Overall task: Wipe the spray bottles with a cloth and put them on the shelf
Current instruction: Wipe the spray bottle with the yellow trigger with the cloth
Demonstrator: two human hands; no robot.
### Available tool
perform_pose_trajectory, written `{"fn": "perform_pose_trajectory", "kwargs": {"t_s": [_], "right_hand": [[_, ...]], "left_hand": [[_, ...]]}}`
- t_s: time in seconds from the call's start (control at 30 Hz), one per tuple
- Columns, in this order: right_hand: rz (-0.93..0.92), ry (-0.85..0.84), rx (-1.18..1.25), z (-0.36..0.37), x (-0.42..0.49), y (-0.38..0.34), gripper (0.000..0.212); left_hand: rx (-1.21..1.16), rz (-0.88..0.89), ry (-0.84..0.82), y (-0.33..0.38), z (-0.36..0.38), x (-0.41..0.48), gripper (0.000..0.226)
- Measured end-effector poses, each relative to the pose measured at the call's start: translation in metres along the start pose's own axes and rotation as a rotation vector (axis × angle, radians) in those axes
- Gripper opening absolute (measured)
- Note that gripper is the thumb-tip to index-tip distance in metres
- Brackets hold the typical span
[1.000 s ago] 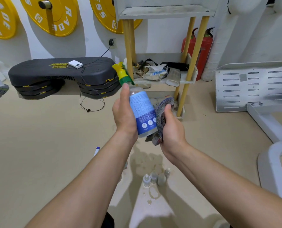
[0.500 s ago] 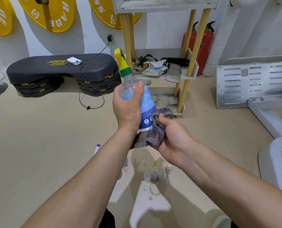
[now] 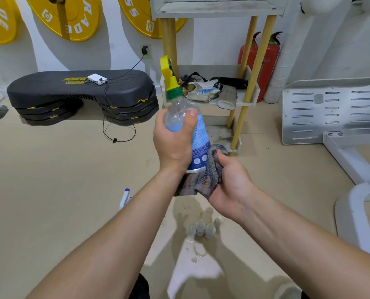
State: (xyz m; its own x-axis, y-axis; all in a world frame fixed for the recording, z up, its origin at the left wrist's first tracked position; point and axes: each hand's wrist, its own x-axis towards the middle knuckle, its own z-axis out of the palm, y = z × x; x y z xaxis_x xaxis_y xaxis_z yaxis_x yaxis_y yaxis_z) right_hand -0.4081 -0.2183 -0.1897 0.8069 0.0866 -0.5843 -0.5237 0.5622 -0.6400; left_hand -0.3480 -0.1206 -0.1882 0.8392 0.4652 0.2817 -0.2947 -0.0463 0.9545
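My left hand [image 3: 175, 143] grips a clear spray bottle [image 3: 199, 137] with a blue label and a yellow-and-green trigger head, tilted with the head up and to the left. My right hand [image 3: 231, 182] holds a grey striped cloth [image 3: 203, 180] against the bottle's lower end and base. The shelf unit [image 3: 246, 91] with yellow posts stands just behind the bottle. Another spray bottle [image 3: 124, 197] with a white and blue head lies on the floor, mostly hidden by my left forearm.
The shelf's low tier holds straps, bags and a grey pad. Several small dropper bottles [image 3: 201, 229] stand on the wet floor below my hands. A black step platform [image 3: 82, 93] sits left, red fire extinguishers [image 3: 270, 61] behind the shelf, a white machine frame [image 3: 335, 108] right.
My left hand has wrapped its thumb round the bottle's front and the bottle has risen a little. My right hand has brought the cloth from the bottle's side down under its base.
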Motion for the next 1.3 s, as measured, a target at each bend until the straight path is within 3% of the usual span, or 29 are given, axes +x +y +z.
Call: {"fn": "perform_pose_trajectory", "kwargs": {"t_s": [0.13, 0.4, 0.6, 0.7, 0.83, 0.93, 1.07, 1.17, 1.3], "right_hand": [[0.021, -0.044, -0.149, -0.006, 0.000, -0.008, 0.046], [-0.079, 0.171, -0.100, -0.002, 0.010, 0.000, 0.038], [-0.043, -0.009, -0.279, -0.006, 0.011, -0.007, 0.038], [-0.030, -0.066, -0.451, -0.009, 0.008, -0.005, 0.039], [-0.146, 0.027, -0.645, -0.009, 0.008, 0.012, 0.044], [-0.112, 0.060, -0.559, -0.003, 0.011, 0.027, 0.035], [-0.022, 0.113, -0.538, 0.002, 0.021, 0.064, 0.036], [0.026, 0.145, -0.547, -0.004, 0.036, 0.105, 0.033], [0.090, 0.174, -0.647, -0.023, 0.064, 0.161, 0.032]], "left_hand": [[-0.010, 0.014, -0.006, -0.005, -0.008, 0.002, 0.052], [0.034, 0.071, -0.016, -0.003, 0.002, -0.022, 0.068], [0.149, 0.127, -0.025, 0.000, -0.009, -0.014, 0.066], [0.174, 0.074, -0.017, -0.001, -0.019, -0.016, 0.064], [0.255, 0.004, -0.080, -0.003, -0.037, -0.021, 0.055], [0.341, 0.016, -0.135, -0.005, -0.053, -0.032, 0.060], [0.397, -0.106, -0.152, -0.020, -0.081, -0.058, 0.068], [0.602, -0.225, -0.222, -0.038, -0.111, -0.076, 0.080], [0.820, -0.326, -0.239, -0.070, -0.147, -0.096, 0.074]]}}
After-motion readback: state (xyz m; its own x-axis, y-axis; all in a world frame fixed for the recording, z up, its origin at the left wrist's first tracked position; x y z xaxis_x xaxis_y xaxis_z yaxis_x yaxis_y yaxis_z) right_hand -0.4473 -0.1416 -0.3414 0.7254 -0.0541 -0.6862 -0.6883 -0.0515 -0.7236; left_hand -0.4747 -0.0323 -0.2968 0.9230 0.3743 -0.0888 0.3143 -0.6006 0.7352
